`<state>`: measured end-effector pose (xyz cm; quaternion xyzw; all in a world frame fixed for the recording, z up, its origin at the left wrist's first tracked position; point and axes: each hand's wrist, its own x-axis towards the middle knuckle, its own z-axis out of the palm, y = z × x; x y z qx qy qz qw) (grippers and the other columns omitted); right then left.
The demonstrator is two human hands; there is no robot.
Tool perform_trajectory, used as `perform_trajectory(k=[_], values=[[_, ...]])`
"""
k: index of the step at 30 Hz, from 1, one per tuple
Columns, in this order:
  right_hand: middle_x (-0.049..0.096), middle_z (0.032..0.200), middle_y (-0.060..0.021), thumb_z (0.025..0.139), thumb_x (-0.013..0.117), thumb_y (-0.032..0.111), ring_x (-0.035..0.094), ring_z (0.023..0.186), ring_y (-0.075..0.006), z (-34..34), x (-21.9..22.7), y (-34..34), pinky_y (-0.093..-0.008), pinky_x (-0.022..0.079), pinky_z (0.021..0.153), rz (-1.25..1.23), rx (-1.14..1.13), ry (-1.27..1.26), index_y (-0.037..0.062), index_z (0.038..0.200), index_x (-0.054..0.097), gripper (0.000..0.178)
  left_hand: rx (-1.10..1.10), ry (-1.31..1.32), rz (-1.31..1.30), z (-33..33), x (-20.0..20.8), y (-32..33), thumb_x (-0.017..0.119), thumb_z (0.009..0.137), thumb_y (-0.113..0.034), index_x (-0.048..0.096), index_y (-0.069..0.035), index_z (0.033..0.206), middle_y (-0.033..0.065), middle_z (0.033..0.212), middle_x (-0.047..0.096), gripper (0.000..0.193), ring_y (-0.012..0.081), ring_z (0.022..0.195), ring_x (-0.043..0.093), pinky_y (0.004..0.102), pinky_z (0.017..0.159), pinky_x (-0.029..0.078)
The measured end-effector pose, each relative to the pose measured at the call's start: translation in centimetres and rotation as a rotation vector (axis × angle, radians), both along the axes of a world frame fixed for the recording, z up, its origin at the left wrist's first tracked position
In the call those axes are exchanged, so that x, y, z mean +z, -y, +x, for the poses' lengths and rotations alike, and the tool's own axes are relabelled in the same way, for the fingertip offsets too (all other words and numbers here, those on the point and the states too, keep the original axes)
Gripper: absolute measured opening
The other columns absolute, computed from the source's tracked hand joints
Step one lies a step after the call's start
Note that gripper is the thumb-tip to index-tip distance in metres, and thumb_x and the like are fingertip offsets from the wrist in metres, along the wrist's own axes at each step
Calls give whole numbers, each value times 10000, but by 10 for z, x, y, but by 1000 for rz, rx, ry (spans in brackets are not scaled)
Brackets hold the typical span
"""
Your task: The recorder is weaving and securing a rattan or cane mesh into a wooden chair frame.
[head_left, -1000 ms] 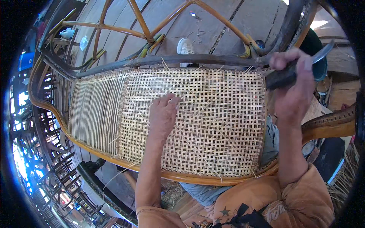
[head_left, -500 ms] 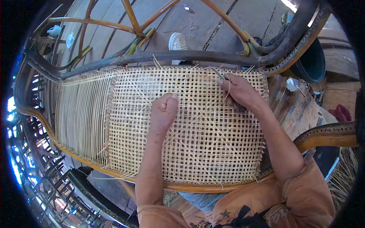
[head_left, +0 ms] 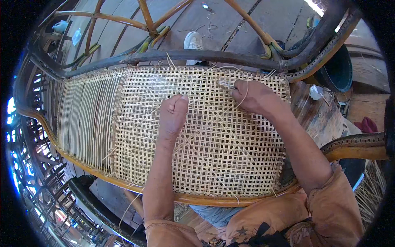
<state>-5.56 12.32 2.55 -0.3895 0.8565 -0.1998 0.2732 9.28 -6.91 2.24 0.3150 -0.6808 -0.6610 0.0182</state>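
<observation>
A woven cane panel [head_left: 205,164] with an open square mesh and some diagonal strands lies across the bamboo-like frame. My left hand [head_left: 173,113] rests on its middle in a closed fist, thumb on top; whatever the fingers pinch is hidden. Farther right, my right hand [head_left: 256,96] is closed around a slim metal tool [head_left: 224,84], its tip pointing left and touching or just above the mesh. The tool's exact kind is unclear. A loose cane strand [head_left: 246,94] loops up from the weave beside my right hand.
On the left, the seat carries only parallel cane strands [head_left: 84,119]. A dark curved rail [head_left: 197,56] runs along the far side, a yellow-brown rail [head_left: 214,200] along the near side. A dark bucket [head_left: 337,68] stands at right; a white shoe [head_left: 193,41] shows beyond the frame.
My right hand has turned and shifted slightly left, bringing the metal tool's tip lower onto the mesh. My left hand has moved slightly left and stays closed. The loose strand loops wider.
</observation>
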Motion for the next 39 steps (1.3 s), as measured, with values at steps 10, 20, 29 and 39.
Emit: perform_trajectory(k=[10,20,29,39], values=[[609,780,-190,843,504,321,598,776,-359,13,31,10,-426,470,686,326,67,-55,47,959,559,303,-128,197,-268,8,29,4,516,895,-232,492,-52,682,-25,586,428,280,52,531,373,216,500,330],[625,846,-186,882,450,353,601,817,-362,5,46,23,-452,461,727,395,111,52,31,985,562,357,-93,207,-380,34,32,2,488,914,-269,577,-21,784,33,709,581,293,105,659,494,251,641,415],[629,855,-197,907,372,376,607,814,-361,1,41,20,-454,475,732,384,187,4,22,927,593,418,-63,142,-408,34,19,7,520,904,-316,581,-19,767,35,616,553,333,85,556,443,248,525,380],[642,852,-181,908,392,287,622,827,-336,6,25,19,-439,493,719,304,211,-35,28,907,599,331,-69,128,-376,34,21,7,517,909,-273,546,-33,720,8,609,492,307,70,573,385,242,521,352]])
